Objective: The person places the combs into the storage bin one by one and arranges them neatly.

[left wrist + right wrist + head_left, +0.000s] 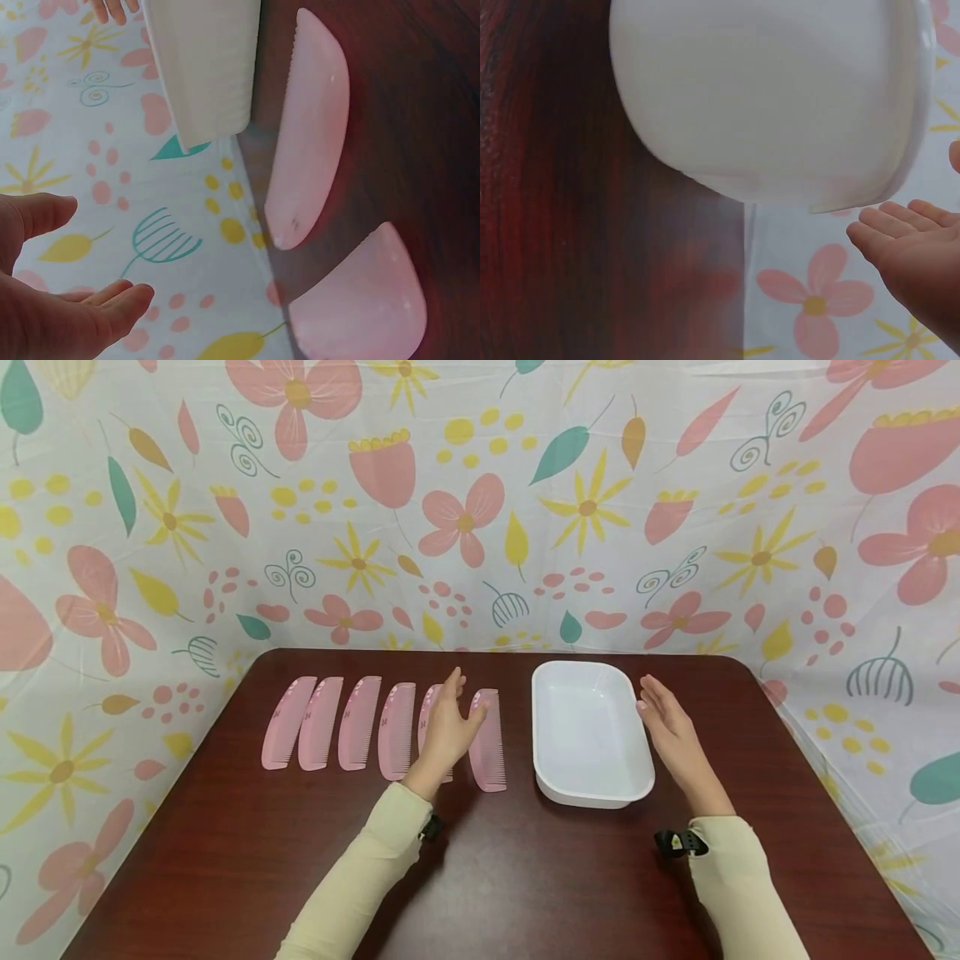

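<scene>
Several pink combs lie in a row on the left half of the table, teeth facing right; the leftmost comb (288, 722) leans a little. My left hand (448, 727) is above the right end of this row, fingers extended, thumb apart, holding nothing. It partly hides one comb (426, 714), and the rightmost comb (489, 743) lies just right of it. To the right of the combs stands a white rectangular tray (592, 727) with nothing inside. Beside its right rim is my right hand (675, 739), fingers extended and grasping nothing; whether it touches the rim I cannot tell.
The dark reddish-brown table (510, 877) has rounded far corners. Behind it and at both sides hangs a white cloth (465, 585) printed with flowers and leaves. A black wrist strap (681, 843) shows at the right sleeve's cuff, another strap (431, 827) at the left.
</scene>
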### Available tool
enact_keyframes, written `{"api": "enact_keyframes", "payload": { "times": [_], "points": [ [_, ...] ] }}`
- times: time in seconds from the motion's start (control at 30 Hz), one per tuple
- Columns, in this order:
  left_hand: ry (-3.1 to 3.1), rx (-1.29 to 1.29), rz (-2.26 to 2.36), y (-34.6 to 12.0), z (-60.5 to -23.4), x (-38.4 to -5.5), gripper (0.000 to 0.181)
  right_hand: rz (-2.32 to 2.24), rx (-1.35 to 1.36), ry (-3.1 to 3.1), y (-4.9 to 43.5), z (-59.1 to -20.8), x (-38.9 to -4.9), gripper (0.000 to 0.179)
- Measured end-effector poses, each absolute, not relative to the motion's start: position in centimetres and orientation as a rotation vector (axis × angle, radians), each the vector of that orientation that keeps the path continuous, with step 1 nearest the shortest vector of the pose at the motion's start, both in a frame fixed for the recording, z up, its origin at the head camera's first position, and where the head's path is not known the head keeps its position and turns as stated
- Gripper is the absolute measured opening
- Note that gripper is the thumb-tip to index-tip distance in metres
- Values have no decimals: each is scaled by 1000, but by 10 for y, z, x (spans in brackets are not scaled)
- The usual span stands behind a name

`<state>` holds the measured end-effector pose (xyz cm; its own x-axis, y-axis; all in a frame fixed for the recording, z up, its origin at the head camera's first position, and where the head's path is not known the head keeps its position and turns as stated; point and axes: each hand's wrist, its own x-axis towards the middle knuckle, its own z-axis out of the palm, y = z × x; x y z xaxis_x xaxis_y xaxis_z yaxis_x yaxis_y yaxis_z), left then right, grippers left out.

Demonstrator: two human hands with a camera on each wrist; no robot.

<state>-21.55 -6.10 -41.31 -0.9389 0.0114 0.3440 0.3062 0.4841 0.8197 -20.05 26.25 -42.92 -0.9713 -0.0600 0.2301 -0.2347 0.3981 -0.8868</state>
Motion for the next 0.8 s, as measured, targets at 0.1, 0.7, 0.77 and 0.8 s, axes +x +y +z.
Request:
{"api": "enact_keyframes", "payload": {
  "times": [0.1,0.7,0.77,0.8],
  "points": [
    [-2443,-229,-1502,-60,-417,-219,72,1712,249,-2445,264,-433,-202,61],
    [-2636,-46,-1615,-56,-436,-236,74,1944,110,-2468,273,-448,-209,59],
    [-2652,-36,-1615,-56,-438,-237,74,1967,104,-2474,273,-448,-210,58],
    [-2658,-30,-1617,-57,-439,-237,74,1983,102,-2478,273,-448,-210,58]
  ]
}}
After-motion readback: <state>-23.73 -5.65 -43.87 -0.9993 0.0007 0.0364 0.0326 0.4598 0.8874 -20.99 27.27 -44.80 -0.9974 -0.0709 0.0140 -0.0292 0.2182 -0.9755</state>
